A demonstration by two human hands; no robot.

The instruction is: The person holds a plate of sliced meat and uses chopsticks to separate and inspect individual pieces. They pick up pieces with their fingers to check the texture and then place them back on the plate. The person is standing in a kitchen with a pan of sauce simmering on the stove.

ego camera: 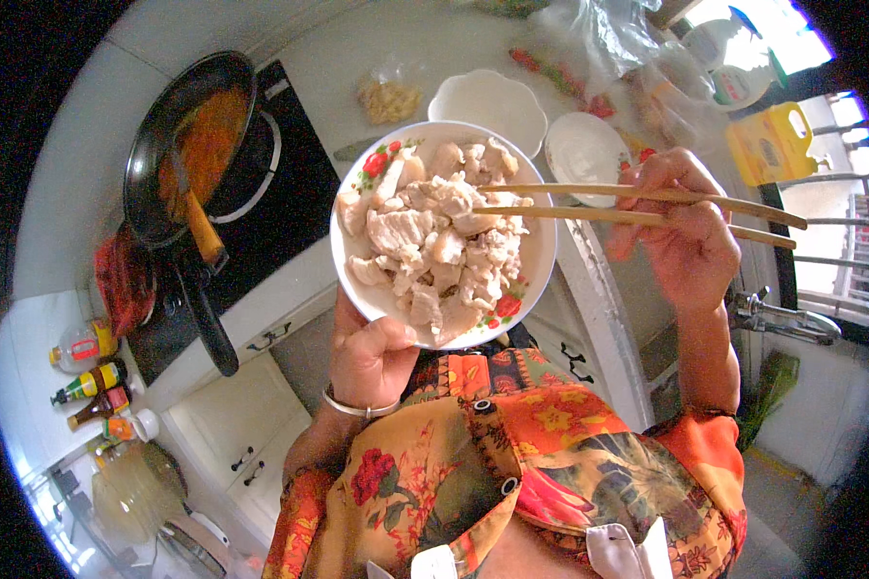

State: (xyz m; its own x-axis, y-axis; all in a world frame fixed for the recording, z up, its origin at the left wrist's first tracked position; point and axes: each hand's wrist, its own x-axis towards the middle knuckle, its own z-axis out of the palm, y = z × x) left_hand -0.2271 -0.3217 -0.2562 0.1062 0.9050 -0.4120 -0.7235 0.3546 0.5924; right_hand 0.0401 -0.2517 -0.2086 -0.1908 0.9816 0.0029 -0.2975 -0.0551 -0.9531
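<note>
My left hand (373,351) grips the near rim of a white bowl (347,271) with red flowers, its thumb over the edge. Pieces of pale sliced meat (442,246) fill the bowl. In my right hand (684,224) is a pair of wooden chopsticks (594,191), whose tips touch the meat. To the left, a black wok (141,192) holds orange-red liquid (213,152), and a turner with a wooden handle (204,228) rests in it. The wok stands over a black cooktop (290,188).
Beyond the bowl lie a scalloped white dish (489,105), a small white bowl (586,155), a bag of chopped pale food (389,99) and red peppers (550,72). Sauce bottles (98,383) stand at the left. At the right are a yellow jug (767,148) and a faucet (789,318).
</note>
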